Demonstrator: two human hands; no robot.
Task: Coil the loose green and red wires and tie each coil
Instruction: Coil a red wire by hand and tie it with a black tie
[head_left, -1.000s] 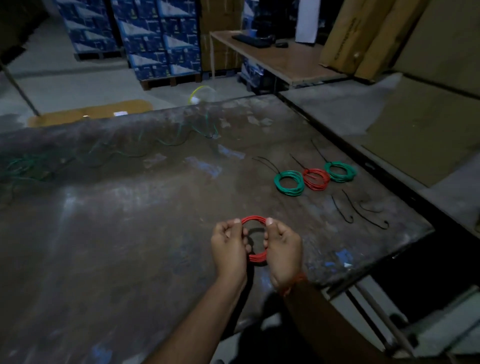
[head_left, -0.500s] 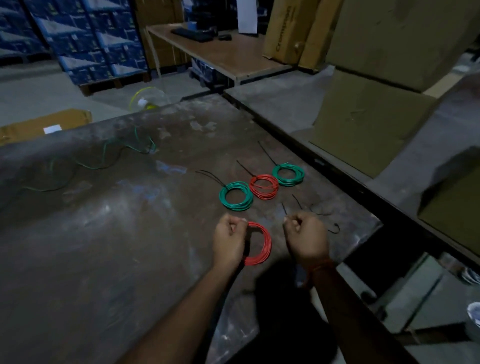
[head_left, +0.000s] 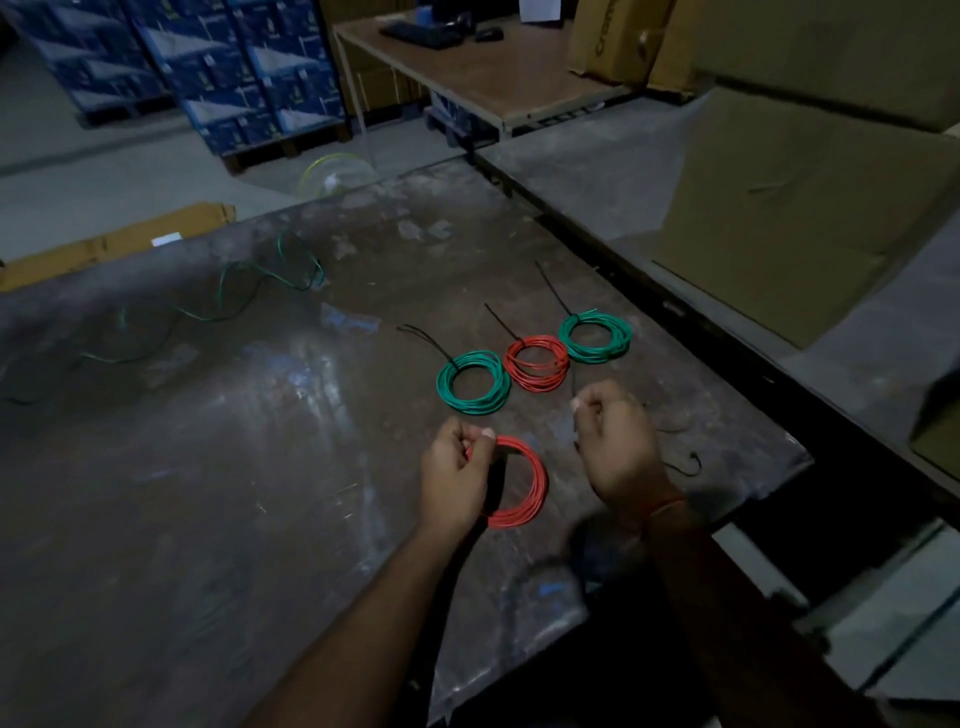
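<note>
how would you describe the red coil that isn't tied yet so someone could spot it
On the dark metal worktable, look nearest the person, in front of the row of three coils. The untied red coil is gripped by the left hand; unlike the tied red coil, it has no black tie.

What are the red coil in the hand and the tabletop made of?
Red coil: probably wire in smooth plastic insulation; its thin, even strands hold a springy loop. Tabletop: likely worn sheet metal; dull grey, scuffed, with streaky glare and a thin edge.
</note>
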